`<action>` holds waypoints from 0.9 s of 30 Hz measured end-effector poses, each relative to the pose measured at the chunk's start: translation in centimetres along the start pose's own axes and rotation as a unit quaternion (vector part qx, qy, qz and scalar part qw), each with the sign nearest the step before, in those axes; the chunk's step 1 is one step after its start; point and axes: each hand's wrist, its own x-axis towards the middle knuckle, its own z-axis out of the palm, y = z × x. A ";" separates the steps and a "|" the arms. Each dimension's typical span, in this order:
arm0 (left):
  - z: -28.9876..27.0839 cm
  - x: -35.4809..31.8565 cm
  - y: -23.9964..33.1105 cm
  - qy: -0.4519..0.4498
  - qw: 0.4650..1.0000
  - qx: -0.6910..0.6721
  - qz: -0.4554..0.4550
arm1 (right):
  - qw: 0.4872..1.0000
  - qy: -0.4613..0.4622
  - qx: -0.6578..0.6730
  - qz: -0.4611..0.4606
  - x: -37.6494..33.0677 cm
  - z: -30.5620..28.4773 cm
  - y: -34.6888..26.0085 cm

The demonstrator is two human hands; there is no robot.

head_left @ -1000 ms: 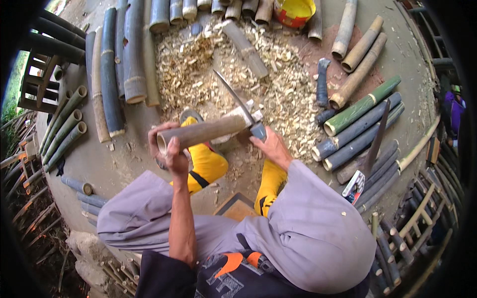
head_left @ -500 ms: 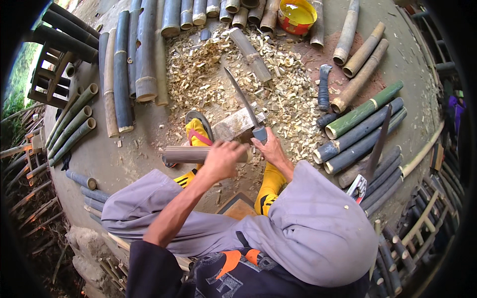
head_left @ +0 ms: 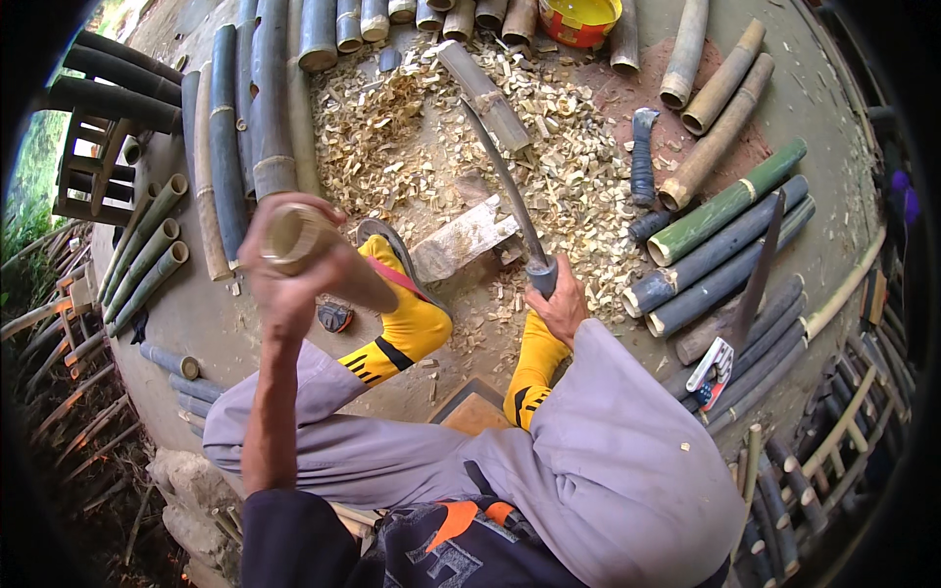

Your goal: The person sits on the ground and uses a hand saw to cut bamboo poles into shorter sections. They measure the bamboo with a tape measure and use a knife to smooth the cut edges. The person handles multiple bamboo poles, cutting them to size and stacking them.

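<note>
My left hand [head_left: 282, 299], smeared by motion, is closed round a short brown bamboo tube [head_left: 361, 279]. The tube is tilted, one cut end raised toward me and the other reaching down by my left foot. In my right hand [head_left: 566, 309] is the dark handle of a machete [head_left: 510, 181], gripped above my right shin. Its long, slightly curved blade points away and to the left, apart from the tube. Between the two hands, farther off, lies a pale, chopped wooden block [head_left: 466, 240].
Wood chips [head_left: 421, 137] cover the ground ahead, with a split bamboo piece [head_left: 485, 96] on them. A hatchet-like tool with a wrapped handle [head_left: 642, 162] lies at right. Bamboo poles [head_left: 725, 201] ring the space. A handsaw [head_left: 755, 269] rests at right; a yellow-red bucket [head_left: 580, 22] stands far off.
My left hand has swung left and up with the bamboo tube, turning it from level to tilted. My right hand has shifted slightly right and nearer with the machete.
</note>
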 end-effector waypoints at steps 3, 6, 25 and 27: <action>1.4 0.6 -0.8 0.165 0.957 -0.238 0.035 | 1.000 0.001 0.020 -0.006 -0.6 0.0 -0.7; 4.5 0.9 -3.9 0.262 0.939 -0.220 0.035 | 0.999 -0.008 0.022 -0.026 -0.6 0.9 -0.5; 6.6 -0.3 -7.9 0.242 0.952 -0.175 0.063 | 0.994 -0.002 0.044 -0.104 2.1 1.8 -5.3; 6.4 -0.6 -8.2 0.247 0.949 -0.186 0.059 | 0.978 0.065 0.134 -0.145 1.1 0.2 -8.5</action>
